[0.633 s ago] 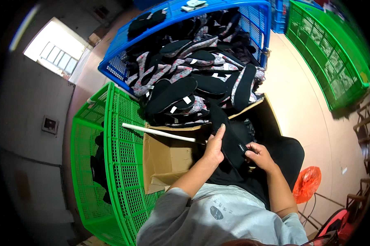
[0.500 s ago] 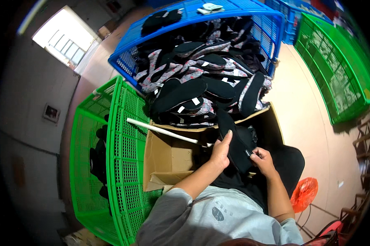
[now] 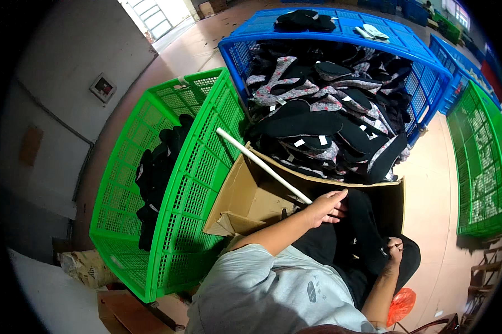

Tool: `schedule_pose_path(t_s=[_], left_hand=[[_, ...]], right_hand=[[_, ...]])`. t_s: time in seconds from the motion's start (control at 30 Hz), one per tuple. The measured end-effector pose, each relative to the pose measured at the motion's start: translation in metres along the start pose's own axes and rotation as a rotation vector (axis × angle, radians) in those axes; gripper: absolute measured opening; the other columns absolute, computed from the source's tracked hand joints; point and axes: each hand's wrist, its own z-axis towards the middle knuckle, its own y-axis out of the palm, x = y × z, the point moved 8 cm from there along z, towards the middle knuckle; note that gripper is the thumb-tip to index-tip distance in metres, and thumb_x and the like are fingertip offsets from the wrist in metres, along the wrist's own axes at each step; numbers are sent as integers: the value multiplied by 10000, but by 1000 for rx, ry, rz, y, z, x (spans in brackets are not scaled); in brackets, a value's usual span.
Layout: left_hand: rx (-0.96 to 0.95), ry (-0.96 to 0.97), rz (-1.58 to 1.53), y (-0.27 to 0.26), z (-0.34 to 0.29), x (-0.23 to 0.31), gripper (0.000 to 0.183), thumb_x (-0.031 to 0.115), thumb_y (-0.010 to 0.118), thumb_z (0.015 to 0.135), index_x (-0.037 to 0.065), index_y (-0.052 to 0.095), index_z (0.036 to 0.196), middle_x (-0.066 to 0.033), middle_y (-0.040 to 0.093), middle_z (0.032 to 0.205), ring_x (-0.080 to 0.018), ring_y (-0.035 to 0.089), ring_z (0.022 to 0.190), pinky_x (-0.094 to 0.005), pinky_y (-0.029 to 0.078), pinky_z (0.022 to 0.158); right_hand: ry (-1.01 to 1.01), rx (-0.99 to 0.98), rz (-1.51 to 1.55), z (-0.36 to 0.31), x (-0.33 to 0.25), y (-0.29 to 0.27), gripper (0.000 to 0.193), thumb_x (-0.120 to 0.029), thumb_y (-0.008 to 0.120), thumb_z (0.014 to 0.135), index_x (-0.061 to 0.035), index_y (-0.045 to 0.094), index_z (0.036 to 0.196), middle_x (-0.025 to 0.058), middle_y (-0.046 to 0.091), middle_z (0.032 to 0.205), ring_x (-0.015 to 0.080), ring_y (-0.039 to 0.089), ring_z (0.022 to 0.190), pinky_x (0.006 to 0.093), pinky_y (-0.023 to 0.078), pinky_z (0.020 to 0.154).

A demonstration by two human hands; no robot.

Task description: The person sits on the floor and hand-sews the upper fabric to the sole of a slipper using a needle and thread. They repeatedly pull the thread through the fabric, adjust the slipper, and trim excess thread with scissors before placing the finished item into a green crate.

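Hands (image 3: 324,208) on black fabric piece (image 3: 364,222)

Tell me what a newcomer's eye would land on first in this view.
First, the big blue crate at top centre, heaped with black and patterned shoe-shaped pieces. Next, the bright green crate on the left, with a smaller dark pile inside. Lower centre, the left hand and right hand hold a black piece over an open cardboard box, across which lies a white rod.
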Motion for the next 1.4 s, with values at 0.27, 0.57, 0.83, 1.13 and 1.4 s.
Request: schedule_pose_path(t_s=[0.27,0.57,0.83,1.13,1.4], left_hand=[[-107,-92,222,4,2,-15,353,492,609,932,203,601,1136,38,594,807,-92,539,601,-249,399,528],[-84,-131,54,-8,9,-25,127,242,673,860,209,616,968,42,599,812,-108,549,638,-256,407,513],[213,493,-172,-48,-39,87,234,171,662,832,184,587,1053,10,617,874,-117,595,736,-264,485,520],[441,1413,-706,-127,-179,183,442,248,574,963,134,449,1372,-124,610,1224,-218,580,1069,-363,467,899],[339,708,-1045,-121,-64,107,247,160,699,871,115,566,1074,-40,606,908,-166,550,798,-306,463,720]], right_hand=[[33,-382,562,11,-24,39,345,-337,659,905,-94,533,696,108,612,692,228,608,625,351,490,596],[146,509,159,17,-32,-3,187,-216,550,979,-61,557,876,33,553,792,134,515,715,282,424,687],[388,729,210,16,2,1,223,-325,613,958,-115,595,1032,5,641,872,76,508,566,196,350,459],[529,718,177,16,6,17,195,-331,622,949,-149,607,1019,-23,641,863,47,452,543,184,285,447],[570,674,136,16,18,17,161,-304,617,950,-166,625,1031,-29,656,898,43,454,557,175,295,456]])
